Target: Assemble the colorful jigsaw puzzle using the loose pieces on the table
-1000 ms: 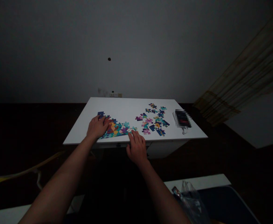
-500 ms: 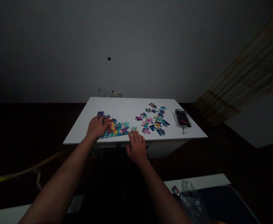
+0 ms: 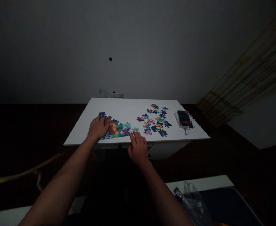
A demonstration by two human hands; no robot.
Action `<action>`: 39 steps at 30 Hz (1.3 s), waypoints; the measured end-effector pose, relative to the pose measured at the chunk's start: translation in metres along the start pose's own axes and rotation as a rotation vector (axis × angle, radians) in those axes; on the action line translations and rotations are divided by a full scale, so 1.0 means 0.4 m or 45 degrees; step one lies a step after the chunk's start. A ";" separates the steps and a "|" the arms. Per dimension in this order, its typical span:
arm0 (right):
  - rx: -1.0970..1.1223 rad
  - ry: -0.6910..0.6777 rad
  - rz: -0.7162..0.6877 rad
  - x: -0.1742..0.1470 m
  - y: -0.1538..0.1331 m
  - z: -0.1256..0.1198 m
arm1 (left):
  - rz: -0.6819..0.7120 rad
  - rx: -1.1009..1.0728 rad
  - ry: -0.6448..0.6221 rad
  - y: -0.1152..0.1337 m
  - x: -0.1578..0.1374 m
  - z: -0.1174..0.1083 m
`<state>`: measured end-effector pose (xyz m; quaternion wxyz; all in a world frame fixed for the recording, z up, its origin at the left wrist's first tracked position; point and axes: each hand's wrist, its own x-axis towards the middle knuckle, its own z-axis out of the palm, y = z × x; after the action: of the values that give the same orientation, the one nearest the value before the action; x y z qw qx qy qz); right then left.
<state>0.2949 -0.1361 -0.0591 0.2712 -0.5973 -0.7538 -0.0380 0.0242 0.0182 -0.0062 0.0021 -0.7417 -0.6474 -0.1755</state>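
A partly joined jigsaw puzzle (image 3: 118,129) in blue, teal and orange lies along the near edge of a white table. Across its left side rests my left hand (image 3: 97,128), palm down and open, covering part of the picture. My right hand (image 3: 139,149) is at the puzzle's lower right corner, its fingers stretched over a pale puzzle piece (image 3: 135,129) and the thumb apart below the table's edge. Neither hand is wrapped round anything. To the right of the joined part, several loose puzzle pieces (image 3: 159,125) are scattered, some touching or overlapping.
The white table (image 3: 126,108) stands before a grey wall with a socket strip (image 3: 117,95). A blurred-out dark object (image 3: 185,119) lies at the table's right side. Nearer me, a clear plastic bag (image 3: 194,201) sits at lower right. A curtain (image 3: 237,84) hangs at right.
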 end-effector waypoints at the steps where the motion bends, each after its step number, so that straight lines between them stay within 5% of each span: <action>1: 0.000 -0.002 0.000 0.000 0.000 0.000 | -0.001 0.001 0.000 0.001 -0.001 -0.001; 39: -0.015 0.027 -0.018 -0.001 0.003 0.006 | -0.017 -0.102 -0.022 -0.004 -0.003 0.005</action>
<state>0.2954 -0.1353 -0.0617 0.2753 -0.5932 -0.7549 -0.0506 0.0230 0.0179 -0.0088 -0.0342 -0.7383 -0.6448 -0.1949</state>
